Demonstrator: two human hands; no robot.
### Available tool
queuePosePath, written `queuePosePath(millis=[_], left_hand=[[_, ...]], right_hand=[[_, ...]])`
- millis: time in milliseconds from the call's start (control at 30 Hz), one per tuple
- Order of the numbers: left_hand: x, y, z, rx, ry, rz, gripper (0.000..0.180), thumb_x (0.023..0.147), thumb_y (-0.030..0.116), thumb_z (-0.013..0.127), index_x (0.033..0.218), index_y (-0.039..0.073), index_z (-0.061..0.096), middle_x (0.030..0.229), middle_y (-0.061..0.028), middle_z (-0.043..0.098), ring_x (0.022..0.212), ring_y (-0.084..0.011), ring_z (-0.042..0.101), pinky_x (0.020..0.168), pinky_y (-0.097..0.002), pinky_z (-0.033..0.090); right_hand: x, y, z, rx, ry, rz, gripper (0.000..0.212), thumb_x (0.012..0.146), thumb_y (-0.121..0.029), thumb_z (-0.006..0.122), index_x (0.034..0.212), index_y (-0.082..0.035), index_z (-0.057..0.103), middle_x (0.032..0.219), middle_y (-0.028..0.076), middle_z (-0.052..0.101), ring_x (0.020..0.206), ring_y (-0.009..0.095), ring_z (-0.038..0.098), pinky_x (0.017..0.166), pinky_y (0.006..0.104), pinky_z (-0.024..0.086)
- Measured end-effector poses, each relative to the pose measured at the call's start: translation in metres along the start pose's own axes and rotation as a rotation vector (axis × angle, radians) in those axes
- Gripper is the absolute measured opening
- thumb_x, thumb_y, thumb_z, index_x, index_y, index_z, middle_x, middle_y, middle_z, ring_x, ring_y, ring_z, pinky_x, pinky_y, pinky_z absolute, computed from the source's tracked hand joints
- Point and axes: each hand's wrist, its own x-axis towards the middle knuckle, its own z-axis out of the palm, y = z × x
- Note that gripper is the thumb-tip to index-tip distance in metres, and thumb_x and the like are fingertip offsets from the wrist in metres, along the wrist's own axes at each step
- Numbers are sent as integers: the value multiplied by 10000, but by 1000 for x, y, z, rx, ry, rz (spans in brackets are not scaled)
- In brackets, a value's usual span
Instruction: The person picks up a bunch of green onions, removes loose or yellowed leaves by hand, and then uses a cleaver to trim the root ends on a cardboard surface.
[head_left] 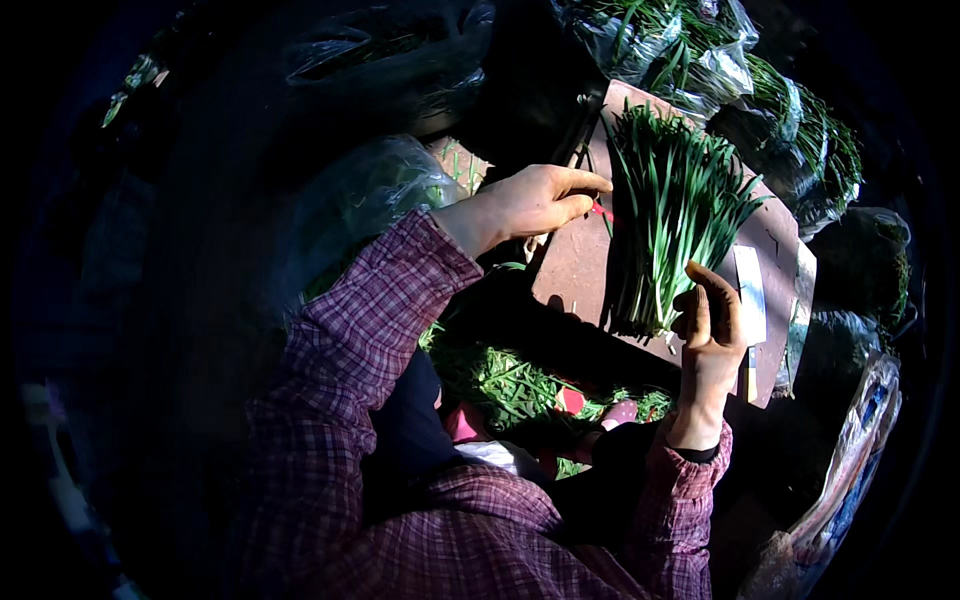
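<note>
A thick bunch of garlic chives (670, 200) lies on a reddish-brown board (575, 260), its green leaves fanned toward the far side and its pale cut ends toward me. At the bunch's left edge, my left hand (535, 203) has thumb and forefinger closed on a thin red tie (603, 212); part of the tie is hidden at the leaves. My right hand (714, 320) is beside the stems at the lower right, fingers curved and apart, with nothing visible between them. To its right a cleaver (750, 295) with a light handle lies flat on the board.
Bagged bundles of greens (790, 110) are heaped beyond the board and down its right side. A clear plastic bag (390, 185) sits at left. Loose green trimmings (510, 385) cover the ground below the board. A crumpled plastic wrapper (850, 450) stands at lower right.
</note>
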Motion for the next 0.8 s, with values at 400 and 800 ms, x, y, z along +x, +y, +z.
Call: queuePosePath(millis=[400,800], left_hand=[[-310,-306,-97,235,596,-926,531,917,258,668,1372,18,534,1341,-199,589,1234,-288,572,1033,-350,444],[-302,-453,-6,522,972,-1165,927,724,455,836,1429,40,399,1220,-210,615,1062,-359,631,886,-423,534]], right_hand=[[-95,142,154,-405,-927,170,248,922,-28,629,1167,-4,663,982,114,723,871,164,684,770,253,525],[-109,181,225,-371,-1109,366,271,929,4,615,1197,2,660,988,104,729,858,133,675,768,239,522]])
